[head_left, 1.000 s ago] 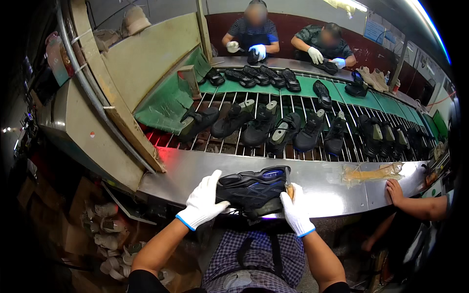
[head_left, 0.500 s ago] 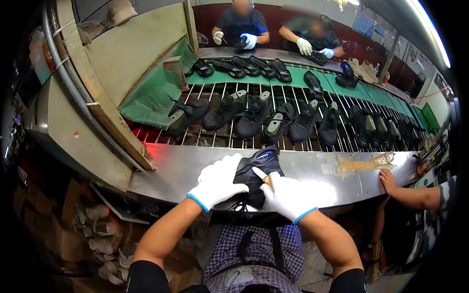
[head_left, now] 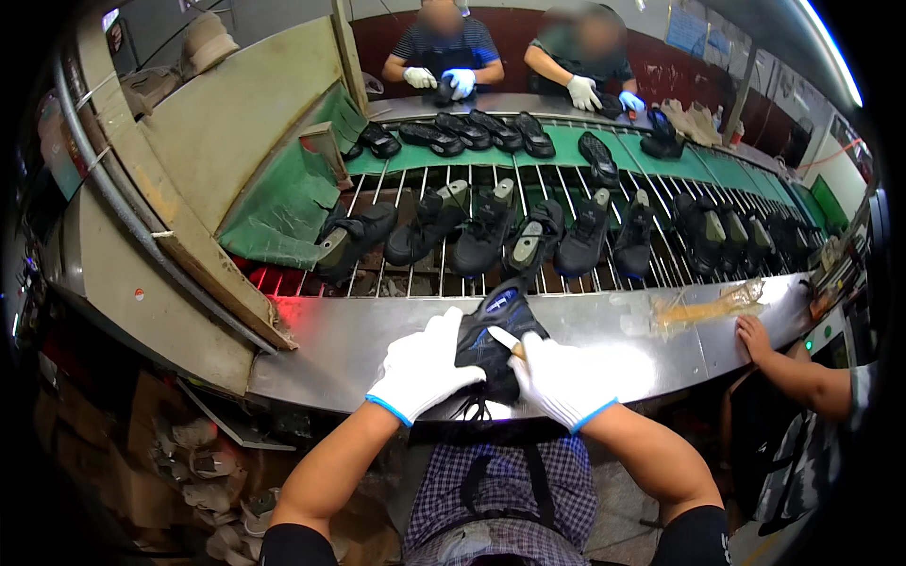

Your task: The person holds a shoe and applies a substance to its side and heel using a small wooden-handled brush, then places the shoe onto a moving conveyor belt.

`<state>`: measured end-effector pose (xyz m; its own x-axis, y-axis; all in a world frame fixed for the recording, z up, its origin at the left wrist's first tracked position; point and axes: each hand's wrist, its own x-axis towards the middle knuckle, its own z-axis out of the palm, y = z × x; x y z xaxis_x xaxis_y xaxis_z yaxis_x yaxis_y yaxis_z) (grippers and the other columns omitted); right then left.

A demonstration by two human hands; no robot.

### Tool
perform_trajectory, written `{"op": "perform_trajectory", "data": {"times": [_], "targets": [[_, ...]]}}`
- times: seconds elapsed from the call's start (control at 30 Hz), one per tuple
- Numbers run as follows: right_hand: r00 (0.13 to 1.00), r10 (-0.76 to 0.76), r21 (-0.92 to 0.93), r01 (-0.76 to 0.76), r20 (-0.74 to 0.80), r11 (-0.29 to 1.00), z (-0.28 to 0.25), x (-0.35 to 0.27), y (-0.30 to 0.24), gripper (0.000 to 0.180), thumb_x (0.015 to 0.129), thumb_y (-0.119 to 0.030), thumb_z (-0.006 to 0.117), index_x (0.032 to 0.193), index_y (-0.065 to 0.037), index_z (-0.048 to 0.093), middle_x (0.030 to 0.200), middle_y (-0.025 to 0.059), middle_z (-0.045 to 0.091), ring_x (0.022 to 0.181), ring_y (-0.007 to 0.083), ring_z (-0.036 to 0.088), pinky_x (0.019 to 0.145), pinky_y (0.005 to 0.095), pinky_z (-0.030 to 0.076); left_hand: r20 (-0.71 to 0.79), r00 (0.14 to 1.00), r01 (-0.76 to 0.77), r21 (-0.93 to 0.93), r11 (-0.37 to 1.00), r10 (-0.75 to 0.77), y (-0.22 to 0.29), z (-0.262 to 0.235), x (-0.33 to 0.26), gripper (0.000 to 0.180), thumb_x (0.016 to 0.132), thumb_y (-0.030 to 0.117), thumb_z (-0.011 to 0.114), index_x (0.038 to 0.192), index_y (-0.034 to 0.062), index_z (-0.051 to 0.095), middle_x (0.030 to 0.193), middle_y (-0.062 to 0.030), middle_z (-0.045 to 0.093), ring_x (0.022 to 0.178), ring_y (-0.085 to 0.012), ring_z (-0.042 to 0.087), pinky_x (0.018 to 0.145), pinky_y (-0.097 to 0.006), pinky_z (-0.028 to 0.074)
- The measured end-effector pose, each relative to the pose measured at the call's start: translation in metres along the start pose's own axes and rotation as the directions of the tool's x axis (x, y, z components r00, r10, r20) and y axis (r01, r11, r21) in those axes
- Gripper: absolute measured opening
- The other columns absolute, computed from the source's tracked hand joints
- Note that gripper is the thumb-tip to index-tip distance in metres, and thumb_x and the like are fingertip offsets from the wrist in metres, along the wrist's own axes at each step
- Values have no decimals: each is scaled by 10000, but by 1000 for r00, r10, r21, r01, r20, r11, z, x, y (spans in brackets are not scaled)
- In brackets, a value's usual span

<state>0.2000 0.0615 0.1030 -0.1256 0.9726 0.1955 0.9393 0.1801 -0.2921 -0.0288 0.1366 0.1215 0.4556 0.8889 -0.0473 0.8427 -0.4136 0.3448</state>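
A black shoe [head_left: 488, 355] with blue details and dangling laces lies on the near metal ledge, in front of me. My left hand [head_left: 423, 366], in a white knitted glove with a blue cuff, grips its left side, thumb across the near end. My right hand [head_left: 564, 379], gloved the same way, is closed round a wooden-handled tool [head_left: 510, 341]. The tool's pale, pointed tip lies over the shoe's upper; whether it is a blade or a brush I cannot tell. Part of the shoe is hidden under both gloves.
Beyond the metal ledge [head_left: 377, 325], several black shoes [head_left: 484, 234] stand on a rack of metal rods. Black soles [head_left: 432, 139] lie on a green strip behind. Two gloved co-workers sit opposite. Another person's bare hand [head_left: 753, 338] rests at the ledge's right. A wooden partition [head_left: 255, 104] rises left.
The view has shifted slightly. The shoe has turned a little under my hands, and its blue-marked end sits slightly further left. Both hands keep their hold.
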Motion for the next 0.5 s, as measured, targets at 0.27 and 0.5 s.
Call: {"op": "perform_trajectory", "data": {"times": [0.27, 0.5], "targets": [[950, -304, 38, 302, 69, 952, 5, 22, -3, 320, 1038, -360, 651, 1014, -43, 617, 716, 178, 694, 605, 379, 703, 576, 478, 576, -71, 997, -7, 6, 1000, 8, -9, 14, 4, 1053, 771, 642, 833, 1549, 41, 455, 1349, -221, 686, 1109, -416, 740, 955, -472, 592], [959, -283, -35, 283, -6, 959, 5, 24, 7, 350, 1036, -433, 663, 1028, -85, 622, 747, 129, 685, 629, 329, 721, 550, 433, 585, -17, 995, -93, 83, 992, 95, -2, -1, 7, 949, 816, 556, 834, 1532, 53, 464, 1298, -220, 701, 1037, -404, 758, 872, -484, 610]]}}
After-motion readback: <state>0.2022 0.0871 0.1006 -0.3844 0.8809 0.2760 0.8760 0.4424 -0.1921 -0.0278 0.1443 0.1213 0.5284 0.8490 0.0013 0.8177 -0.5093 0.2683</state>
